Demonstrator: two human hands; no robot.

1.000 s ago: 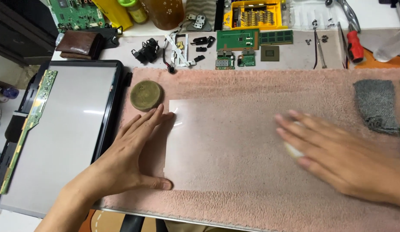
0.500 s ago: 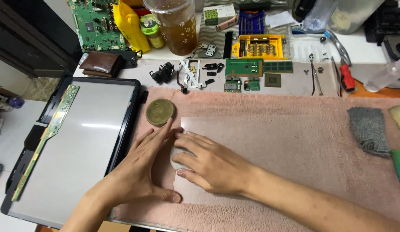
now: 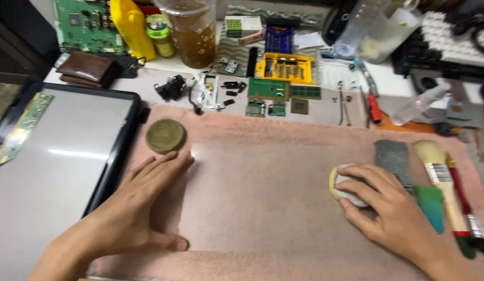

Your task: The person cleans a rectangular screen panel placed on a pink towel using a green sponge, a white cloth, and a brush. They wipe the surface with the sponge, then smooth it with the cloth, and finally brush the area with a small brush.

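At the far left of the surface [image 3: 325, 117] lies a large flat panel [image 3: 60, 161] with a dark frame and a pale grey face, and a narrow green circuit strip [image 3: 21, 130] rests along its left edge. Just right of the panel begins a pink towel [image 3: 283, 239], and on it, near the upper left corner, sits a round brass-coloured disc [image 3: 165, 136]. The left hand [image 3: 133, 213] lies flat on the towel just below that disc, palm down, its fingers [image 3: 166, 164] stretched out and close together, the thumb spread wide to the side; the fingertips rest at the left edge of a clear, glossy rectangular sheet [image 3: 263, 198] spread across the middle of the towel. Whether the fingertips touch the disc cannot be told. Behind the towel stand a brown wallet [image 3: 88, 67], a plastic cup of brown drink [image 3: 192, 31], a yellow bit case [image 3: 286, 67] and small green circuit boards [image 3: 276, 91]. At the sheet's right edge the right hand [image 3: 393, 213] rests, its fingers [image 3: 364, 179] curled over and pinching a small rounded pale pad [image 3: 343, 188], pressing it against the towel. Right of that hand lie a grey cloth patch [image 3: 393, 156], a green-handled tool [image 3: 430, 205] and a broad paintbrush [image 3: 439, 166], side by side.
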